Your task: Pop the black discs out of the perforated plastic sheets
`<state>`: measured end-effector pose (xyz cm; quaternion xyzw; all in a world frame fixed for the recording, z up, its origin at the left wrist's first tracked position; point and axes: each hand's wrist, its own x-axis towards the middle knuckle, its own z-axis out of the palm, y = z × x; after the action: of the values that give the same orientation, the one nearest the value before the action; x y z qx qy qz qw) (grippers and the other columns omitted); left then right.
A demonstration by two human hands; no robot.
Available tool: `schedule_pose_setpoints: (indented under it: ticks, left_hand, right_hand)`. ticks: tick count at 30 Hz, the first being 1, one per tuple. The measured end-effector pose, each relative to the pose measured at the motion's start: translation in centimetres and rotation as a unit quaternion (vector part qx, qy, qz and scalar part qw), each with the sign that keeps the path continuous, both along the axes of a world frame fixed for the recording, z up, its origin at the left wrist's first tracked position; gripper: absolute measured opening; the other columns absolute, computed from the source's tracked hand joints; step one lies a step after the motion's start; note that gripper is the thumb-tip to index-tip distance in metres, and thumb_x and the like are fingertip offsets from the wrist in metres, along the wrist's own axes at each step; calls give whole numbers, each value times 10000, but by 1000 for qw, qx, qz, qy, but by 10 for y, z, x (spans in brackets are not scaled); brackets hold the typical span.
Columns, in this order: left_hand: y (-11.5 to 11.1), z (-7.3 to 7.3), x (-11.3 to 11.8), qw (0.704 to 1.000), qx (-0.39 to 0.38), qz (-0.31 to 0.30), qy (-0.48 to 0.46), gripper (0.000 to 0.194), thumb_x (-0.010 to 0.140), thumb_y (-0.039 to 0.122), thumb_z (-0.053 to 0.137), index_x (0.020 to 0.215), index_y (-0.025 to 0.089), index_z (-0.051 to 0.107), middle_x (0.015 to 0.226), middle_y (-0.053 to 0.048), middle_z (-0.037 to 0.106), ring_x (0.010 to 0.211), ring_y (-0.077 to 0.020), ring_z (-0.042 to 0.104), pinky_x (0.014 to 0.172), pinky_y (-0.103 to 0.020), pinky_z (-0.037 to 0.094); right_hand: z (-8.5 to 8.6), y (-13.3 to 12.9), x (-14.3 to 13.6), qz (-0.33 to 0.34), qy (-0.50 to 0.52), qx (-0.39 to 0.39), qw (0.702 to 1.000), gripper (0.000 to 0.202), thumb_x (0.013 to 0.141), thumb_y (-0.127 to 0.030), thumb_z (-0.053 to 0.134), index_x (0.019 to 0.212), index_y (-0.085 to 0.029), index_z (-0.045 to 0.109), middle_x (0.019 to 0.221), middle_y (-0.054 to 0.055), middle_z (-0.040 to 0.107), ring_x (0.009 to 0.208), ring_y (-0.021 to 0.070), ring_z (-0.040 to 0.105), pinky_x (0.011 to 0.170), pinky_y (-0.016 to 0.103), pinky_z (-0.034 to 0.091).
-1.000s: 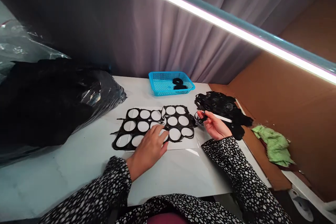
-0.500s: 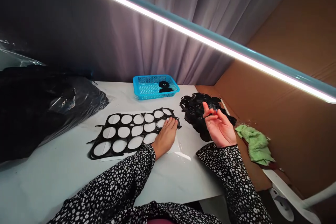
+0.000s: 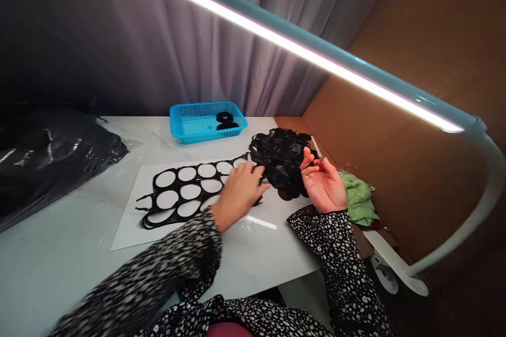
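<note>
A black sheet with rows of round holes [image 3: 178, 194] lies on a white board [image 3: 128, 226]. My left hand [image 3: 240, 189] is over the right part of the sheet, fingers apart and slightly blurred, hiding several holes. Raised to the right, palm up, is my right hand [image 3: 326, 184]; its fingertips pinch something small that I cannot make out. Behind that hand sits a heap of black scraps and discs [image 3: 279, 155].
A blue basket [image 3: 185, 138] with a few black discs [image 3: 225, 117] stands at the back. Left is a black plastic-wrapped bundle [image 3: 51, 158]. On the right are a green cloth [image 3: 359, 197] and a lamp stand [image 3: 466, 231]; the light bar [image 3: 300, 51] crosses overhead.
The holed sheet has slid right across the white board, baring the board's left side. My left hand has lifted its fingers slightly. My right hand keeps its pinch. The view has turned right.
</note>
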<state>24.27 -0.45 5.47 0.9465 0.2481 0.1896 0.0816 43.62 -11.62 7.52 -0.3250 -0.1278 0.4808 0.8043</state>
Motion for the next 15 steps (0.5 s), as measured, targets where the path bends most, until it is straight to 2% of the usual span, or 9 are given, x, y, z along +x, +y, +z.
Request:
schedule_pose_setpoints:
  ticks: [2,4,6,8,10,12,15]
  left_hand:
    - [12,7,-41,1000,28,0,-1,265,980,375,516,1092,161,625,1051,-104,597,977,-270,589,829,-420,522]
    - [17,5,-87,999,41,5,2,278,1014,346,414,1032,173,630,1024,-92,606,940,-258,598,810,-414,526]
    - [13,-4,-131,999,44,5,2,298,1019,329,369,1027,199,637,1035,-85,625,956,-258,618,788,-398,538]
    - [6,-20,-166,998,61,-5,-21,299,1011,347,385,1098,224,643,1121,-82,640,993,-265,642,803,-401,557]
    - [-1,-37,-190,997,69,-9,-19,349,1003,377,403,1270,255,592,1285,-78,606,1109,-285,627,900,-440,551]
    - [-4,-53,-204,997,77,-13,-14,430,1000,403,411,1403,278,495,1384,-71,561,1206,-302,587,964,-474,528]
    - [-8,-62,-213,996,84,-19,-3,506,1004,410,412,1487,258,394,1422,-76,541,1287,-309,530,993,-488,510]
  right_hand:
    - [-5,-4,5,-15,0,2,1000,126,766,-254,733,737,-247,611,1289,2,625,1129,164,597,630,243,613]
    - [-10,-7,8,-30,-4,2,1000,132,761,-268,738,737,-247,609,1289,2,622,1138,172,589,648,260,610]
    - [-14,-9,10,-39,-17,-3,999,126,769,-290,731,746,-251,614,1275,8,625,1092,163,595,655,260,603]
    - [-18,-8,8,-35,-37,-13,999,110,784,-316,717,772,-260,624,1234,15,638,992,150,601,651,262,595]
    - [-20,-4,4,-16,-53,-19,998,106,794,-336,709,797,-267,629,1159,17,656,878,138,589,645,265,586]
    - [-20,2,-3,11,-52,-16,998,121,790,-337,719,802,-265,622,1055,11,667,792,124,565,640,255,574]
    - [-13,12,-16,39,-27,-6,999,159,759,-301,754,793,-253,607,913,-7,650,727,102,542,634,224,553]
